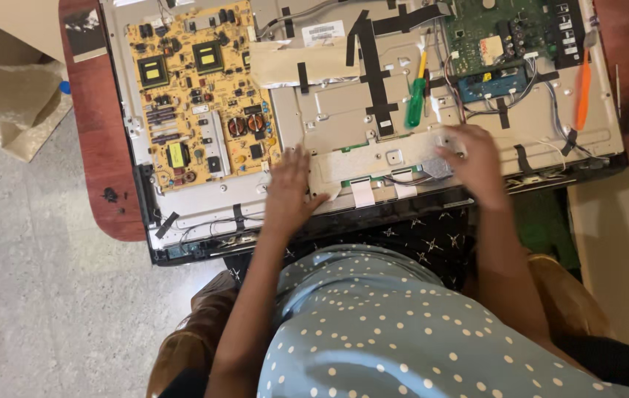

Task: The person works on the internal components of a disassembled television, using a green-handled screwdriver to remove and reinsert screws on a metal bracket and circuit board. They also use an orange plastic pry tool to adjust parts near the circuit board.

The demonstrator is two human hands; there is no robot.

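Opened flat-panel television lying back-up on a reddish-brown wooden desk, bare sheet-metal chassis exposed, dull grey and stamped with ribs and screw holes. Along the near edge, a long narrow metal cover strip, pale and flat, with both hands laid on it: left hand spread flat, fingers fanned, palm pressed at the strip's left end; right hand at the right end, fingers curled down over the metal, blurred, grip not clear enough to tell. White ribbon cables poking out just beneath the strip. On the left of the chassis, a tan power board, rectangular, crowded with copper coils, black chips and capacitors. Upper right, a green circuit board. Black tape strips crossing the centre in matte bands. Green-handled screwdriver resting on the panel above the strip; orange-handled screwdriver lying near the right edge. Speckled stone floor below.
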